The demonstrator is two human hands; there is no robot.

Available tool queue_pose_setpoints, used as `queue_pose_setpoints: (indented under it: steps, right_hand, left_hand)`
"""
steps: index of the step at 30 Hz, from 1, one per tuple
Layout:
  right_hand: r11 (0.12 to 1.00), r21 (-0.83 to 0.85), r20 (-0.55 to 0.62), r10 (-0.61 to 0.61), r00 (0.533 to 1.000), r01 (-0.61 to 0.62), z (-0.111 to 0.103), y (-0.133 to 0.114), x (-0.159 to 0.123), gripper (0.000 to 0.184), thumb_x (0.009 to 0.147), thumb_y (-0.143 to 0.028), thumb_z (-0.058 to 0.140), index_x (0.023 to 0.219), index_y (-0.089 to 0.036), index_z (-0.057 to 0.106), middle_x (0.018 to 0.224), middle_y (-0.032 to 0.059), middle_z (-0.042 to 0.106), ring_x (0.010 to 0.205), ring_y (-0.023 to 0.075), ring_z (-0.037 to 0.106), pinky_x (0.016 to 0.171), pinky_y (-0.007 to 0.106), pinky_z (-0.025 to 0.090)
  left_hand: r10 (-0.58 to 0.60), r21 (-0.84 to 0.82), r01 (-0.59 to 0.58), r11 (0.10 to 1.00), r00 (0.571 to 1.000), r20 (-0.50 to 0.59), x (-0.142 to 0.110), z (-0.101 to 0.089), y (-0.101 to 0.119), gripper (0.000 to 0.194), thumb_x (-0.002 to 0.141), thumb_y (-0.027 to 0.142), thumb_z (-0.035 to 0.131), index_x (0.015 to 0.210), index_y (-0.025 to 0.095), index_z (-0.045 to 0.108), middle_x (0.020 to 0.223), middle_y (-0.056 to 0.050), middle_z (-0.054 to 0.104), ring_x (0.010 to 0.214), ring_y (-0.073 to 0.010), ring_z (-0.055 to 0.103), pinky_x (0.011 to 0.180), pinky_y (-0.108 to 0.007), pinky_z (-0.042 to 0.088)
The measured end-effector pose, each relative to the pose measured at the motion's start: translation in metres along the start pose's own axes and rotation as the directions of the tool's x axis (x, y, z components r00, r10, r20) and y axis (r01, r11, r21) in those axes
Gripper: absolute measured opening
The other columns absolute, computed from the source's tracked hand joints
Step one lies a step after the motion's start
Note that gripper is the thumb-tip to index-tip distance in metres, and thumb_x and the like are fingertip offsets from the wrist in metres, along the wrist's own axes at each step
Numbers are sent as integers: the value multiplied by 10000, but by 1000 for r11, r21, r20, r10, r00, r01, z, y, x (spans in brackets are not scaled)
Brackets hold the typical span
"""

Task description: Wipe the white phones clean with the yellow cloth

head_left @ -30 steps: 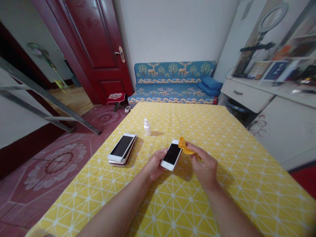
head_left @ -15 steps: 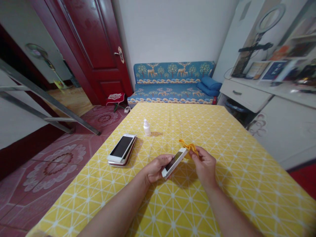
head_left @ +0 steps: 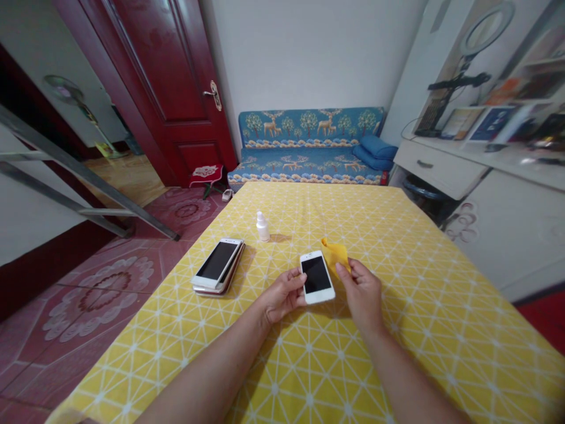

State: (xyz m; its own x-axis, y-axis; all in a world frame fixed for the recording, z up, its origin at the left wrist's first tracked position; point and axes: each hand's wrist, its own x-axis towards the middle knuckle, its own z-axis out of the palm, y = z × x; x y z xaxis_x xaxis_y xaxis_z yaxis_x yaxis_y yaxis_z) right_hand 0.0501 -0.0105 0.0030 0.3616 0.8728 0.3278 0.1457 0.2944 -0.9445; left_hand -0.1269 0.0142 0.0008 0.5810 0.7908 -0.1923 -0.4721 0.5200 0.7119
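Note:
A white smartphone point(head_left: 316, 275) with a dark screen is gripped along its left side by my left hand point(head_left: 285, 294), thumb over the front edge. Its screen faces up toward me. My right hand point(head_left: 364, 291) pinches a yellow-orange cloth point(head_left: 336, 258), which hangs just right of the phone's upper corner. To the left lies a stack of phones, with a white phone point(head_left: 218, 263) on top, its black screen upward. A small white bottle point(head_left: 262, 227) stands upright behind that stack, a little to its right.
The table wears a yellow cloth with white lines point(head_left: 309, 353). Beyond its far edge is a blue patterned sofa point(head_left: 304, 162). A white cabinet point(head_left: 507, 218) stands at the right, a metal ladder-like frame point(head_left: 101, 191) at the left, and a red stool point(head_left: 206, 175) near the door.
The held phone has turned from a slanted, tilted pose to nearly upright with its screen facing me. The cloth has come off its top end and spread out flatter at the right.

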Motion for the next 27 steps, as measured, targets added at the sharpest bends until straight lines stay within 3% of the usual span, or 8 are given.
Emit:
queue_pose_setpoints:
  steps: [5, 11, 15, 21, 27]
  right_hand:
    - [995, -57, 95, -71, 993, 77, 2, -3, -3, 206, 841, -359, 634, 925, -182, 700, 790, 23, 698, 692, 173, 632, 621, 271, 499]
    - [978, -82, 60, -185, 981, 189, 4, 2, -5, 210, 848, -312, 627, 1003, -201, 713, 918, 64, 727, 826, 221, 679, 762, 372, 558]
    - [931, -135, 73, -332, 941, 339, 5, -4, -5, 146, 855, -227, 620, 964, -220, 716, 999, 70, 701, 917, 216, 661, 839, 381, 540]
    - [870, -144, 178, -446, 877, 472, 9, -13, -8, 122, 852, -143, 609, 891, -229, 686, 938, 51, 628, 885, 179, 625, 757, 305, 521]
    - [838, -147, 312, -464, 829, 525, 13, -9, -14, 120, 869, -133, 583, 903, -223, 653, 873, 37, 606, 800, 155, 607, 682, 270, 501]
  left_hand:
    - [81, -110, -93, 990, 991, -109, 4, -2, 2, 246, 808, 168, 686, 1036, 91, 638, 1034, -119, 708, 898, -177, 695, 803, -250, 573]
    - [92, -209, -143, 967, 968, -232, 6, -2, 5, 100, 807, 106, 670, 886, 90, 611, 856, -70, 706, 782, -136, 693, 748, -219, 582]
    - [83, -238, -154, 959, 955, -285, 5, 2, 5, 89, 798, 77, 668, 797, 104, 583, 758, -35, 675, 718, -116, 677, 718, -211, 581]
    - [120, -240, -190, 952, 953, -278, 5, 2, 4, 112, 788, 80, 674, 749, 123, 578, 733, -20, 654, 729, -116, 664, 726, -200, 563]
    - [198, -208, -267, 941, 932, -304, 7, 1, 3, 213, 739, 103, 734, 670, 137, 535, 666, 11, 614, 704, -102, 645, 787, -233, 552]
